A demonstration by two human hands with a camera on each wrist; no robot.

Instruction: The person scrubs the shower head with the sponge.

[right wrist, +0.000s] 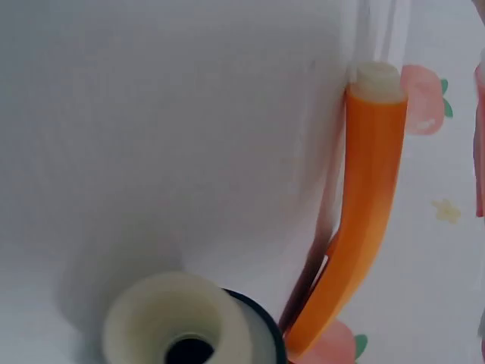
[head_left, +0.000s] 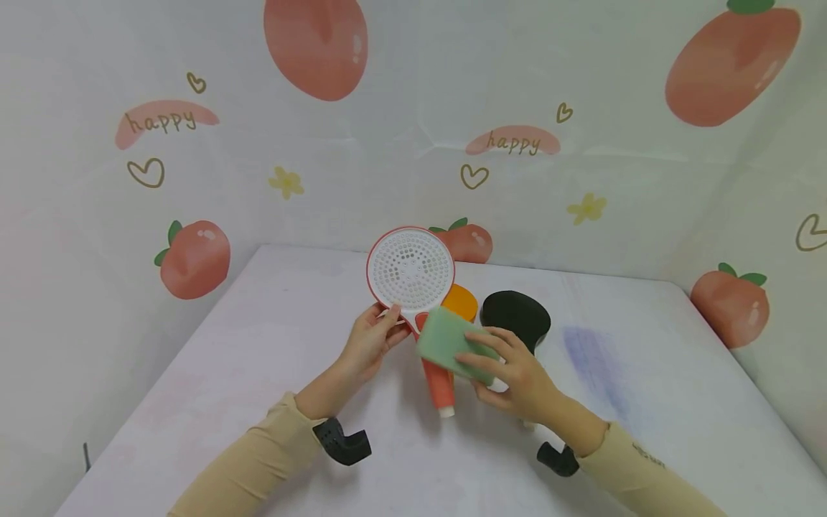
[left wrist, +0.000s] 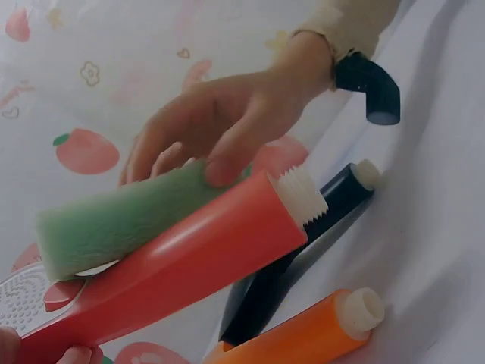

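Note:
My left hand [head_left: 368, 345] grips a red shower head [head_left: 410, 266] at its neck, the white nozzle face tilted up. Its red handle [left wrist: 189, 258] slants down to a white threaded end. In my right hand [head_left: 517, 373] is a light green sponge [head_left: 452, 345], pinched between thumb and fingers. The sponge lies along the handle just below the nozzle face; whether it touches cannot be told for certain. Behind these, an orange shower head [head_left: 461, 301] is partly hidden by the red one and the sponge. A black shower head [head_left: 515, 314] lies beside it, partly covered by my right hand.
All of this is over a white table [head_left: 278, 287] with a faint purple stain [head_left: 594, 366] at right. A white cloth backdrop [head_left: 400, 165] printed with peaches and hearts rises behind it. Black curved pieces [head_left: 342, 444] are on both wrists.

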